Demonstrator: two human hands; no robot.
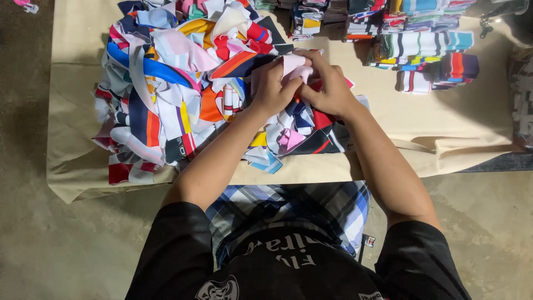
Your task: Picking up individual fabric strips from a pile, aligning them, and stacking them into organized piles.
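Together, the left hand (270,88) and right hand (328,89) pinch a pale pink cloth piece (295,66) above the big heap of bright scraps (166,94) on the tan sheet (422,122).

1. To the left of the grip, the loose heap of coloured fabric pieces (166,83) blocks the way.
2. Beyond the grip and to its right, the folded stacks (422,44) stand close together.
3. To the right of the grip, the beige cloth on the worktop (444,122) lies bare, so a hand can pass there.
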